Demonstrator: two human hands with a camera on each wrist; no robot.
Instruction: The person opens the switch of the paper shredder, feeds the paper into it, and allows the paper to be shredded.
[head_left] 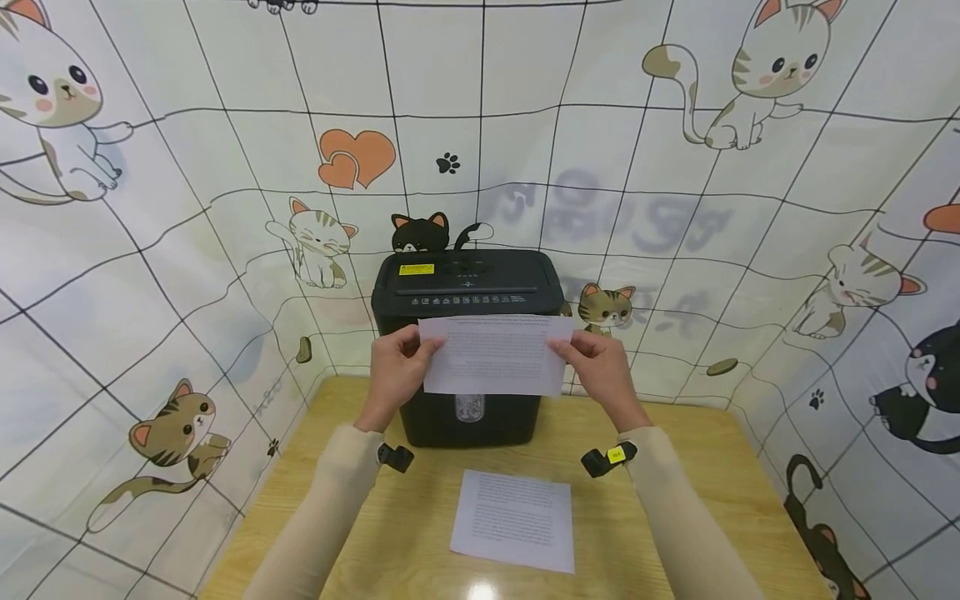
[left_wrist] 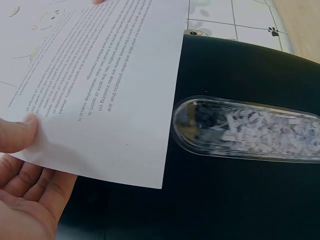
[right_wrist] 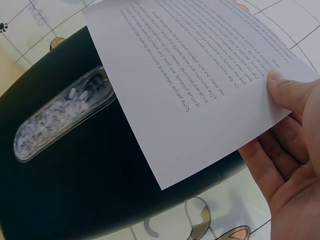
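A printed sheet of paper [head_left: 497, 357] is held up in front of a black paper shredder [head_left: 468, 296]. My left hand [head_left: 398, 371] pinches its left edge, thumb on the printed face and fingers behind. On the opposite edge my right hand [head_left: 600, 371] pinches it the same way. Both wrist views show the thumbs pressed on the text. The shredder's clear window [left_wrist: 250, 129] has white paper shreds behind it. The slot on top [head_left: 467, 291] lies just beyond the paper's upper edge. Part of the shredder's front is hidden by the sheet.
Another printed sheet [head_left: 513, 521] lies flat on the wooden table [head_left: 360, 533], nearer to me than the shredder. A white wall covering [head_left: 517, 75] with cat drawings and a grid surrounds the table at the back and sides.
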